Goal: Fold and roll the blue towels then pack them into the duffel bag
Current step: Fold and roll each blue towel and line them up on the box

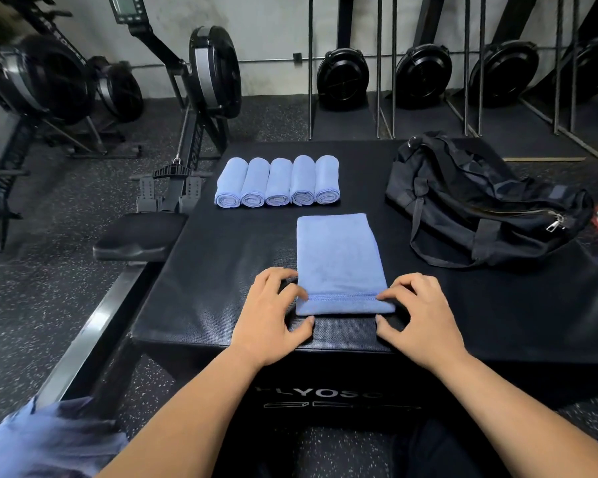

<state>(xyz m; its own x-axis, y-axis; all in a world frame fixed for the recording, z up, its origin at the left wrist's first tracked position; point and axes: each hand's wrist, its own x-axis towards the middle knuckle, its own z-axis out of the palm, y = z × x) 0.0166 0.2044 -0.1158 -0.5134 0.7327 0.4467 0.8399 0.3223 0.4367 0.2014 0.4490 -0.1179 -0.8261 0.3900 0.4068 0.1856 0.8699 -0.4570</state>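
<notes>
blue towel (337,260) | left hand (273,312) pinches near-left corner | right hand (418,312) pinches near-right corner

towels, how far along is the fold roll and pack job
Done: five rolled towels lie in a row on the black box. In hand: the left hand and right hand pinch the near end of a folded towel, starting its roll. Left: finish that roll, handle the blurred blue cloth at lower left, perhaps more towels, then pack all into the duffel bag, where no towel shows.
</notes>
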